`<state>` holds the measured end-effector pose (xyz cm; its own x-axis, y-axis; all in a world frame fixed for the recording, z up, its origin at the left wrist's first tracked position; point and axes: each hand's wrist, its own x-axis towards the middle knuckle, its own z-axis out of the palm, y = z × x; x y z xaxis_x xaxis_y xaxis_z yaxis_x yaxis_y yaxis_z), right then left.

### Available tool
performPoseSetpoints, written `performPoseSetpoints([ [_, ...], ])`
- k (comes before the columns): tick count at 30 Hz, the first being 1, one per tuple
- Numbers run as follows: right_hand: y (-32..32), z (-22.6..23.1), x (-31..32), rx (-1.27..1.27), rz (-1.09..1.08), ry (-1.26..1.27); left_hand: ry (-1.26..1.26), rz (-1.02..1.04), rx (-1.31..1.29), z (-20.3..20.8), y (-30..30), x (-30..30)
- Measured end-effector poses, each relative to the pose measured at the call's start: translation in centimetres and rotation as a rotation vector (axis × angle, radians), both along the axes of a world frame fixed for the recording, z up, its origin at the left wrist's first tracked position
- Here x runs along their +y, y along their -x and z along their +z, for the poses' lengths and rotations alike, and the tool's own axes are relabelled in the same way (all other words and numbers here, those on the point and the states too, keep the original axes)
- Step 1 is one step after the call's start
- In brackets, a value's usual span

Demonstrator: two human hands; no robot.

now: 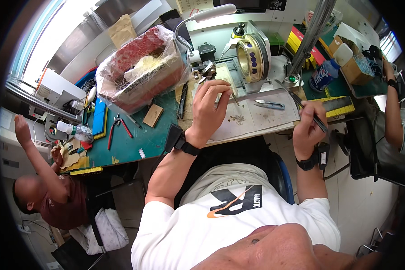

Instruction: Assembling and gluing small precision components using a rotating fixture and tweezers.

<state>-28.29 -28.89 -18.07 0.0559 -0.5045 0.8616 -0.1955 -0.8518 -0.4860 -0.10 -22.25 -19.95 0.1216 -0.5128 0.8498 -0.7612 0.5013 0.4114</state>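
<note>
Head view: your right hand has its fingers clamped on a dark slim tool, which slants over the right part of the pale work sheet, tip pointing up and left. Your left hand is raised just beside the metal fixture, fingers bent; a thin rod shows by its fingertips, but you can't tell if they pinch it or touch the fixture. Between your hands, small snips with pale blue handles and scattered metal bits lie on the sheet. Behind, a gold ring with purple marks stands on edge in the machine. Left on the green bench: wooden block, red-handled pliers, plastic-lined box. A white lamp hangs above; blue-labelled bottle at right. One co-worker sits far left, arm raised; another person's arm shows far right.
</note>
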Motion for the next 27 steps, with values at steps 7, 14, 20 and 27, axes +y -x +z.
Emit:
performPoseSetpoints([
  [7,1.3,-2.7,-2.0,0.656,-0.235,-0.089,-0.007,0.004,0.022,0.1,0.2,-0.1],
  [14,-2.1,2.7,-5.7,0.516,-0.193,0.180,0.075,-0.011,-0.092,0.8,-0.1,-0.1],
  [20,-3.8,5.2,-7.4,0.501,0.078,0.083,0.080,0.201,-0.279,5.2,-0.6,0.4],
  [27,-3.2,6.2,-4.1,0.294,0.155,-0.017,-0.242,0.017,-0.085,7.9,-0.7,2.5],
])
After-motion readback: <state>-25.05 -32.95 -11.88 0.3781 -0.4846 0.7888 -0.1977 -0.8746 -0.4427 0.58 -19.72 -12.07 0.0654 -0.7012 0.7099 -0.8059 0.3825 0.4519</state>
